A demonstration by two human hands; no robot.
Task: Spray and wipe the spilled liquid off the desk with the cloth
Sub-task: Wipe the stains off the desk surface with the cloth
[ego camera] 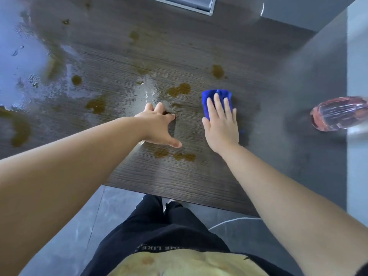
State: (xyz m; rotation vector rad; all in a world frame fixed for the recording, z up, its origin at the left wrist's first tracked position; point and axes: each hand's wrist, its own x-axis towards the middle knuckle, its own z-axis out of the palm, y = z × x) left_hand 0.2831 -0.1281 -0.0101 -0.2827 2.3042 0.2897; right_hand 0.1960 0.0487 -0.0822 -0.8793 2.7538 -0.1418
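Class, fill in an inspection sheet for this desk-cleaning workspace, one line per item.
Surface: desk dark wood-grain, wet sheen, brown spills scattered.
Job's things: blue cloth under right hand; pink spray bottle at right, blurred.
Clutter: nothing seen.
Hands: left hand spread, fingertips on desk; right hand flat on cloth.
Cables: white cable on grey floor.
Surroundings: grey-rimmed object at far edge, cut off.

It looked like an office: a dark wood-grain bench [199, 46], grey tiled floor [83, 236], a loose white cable [239, 218].
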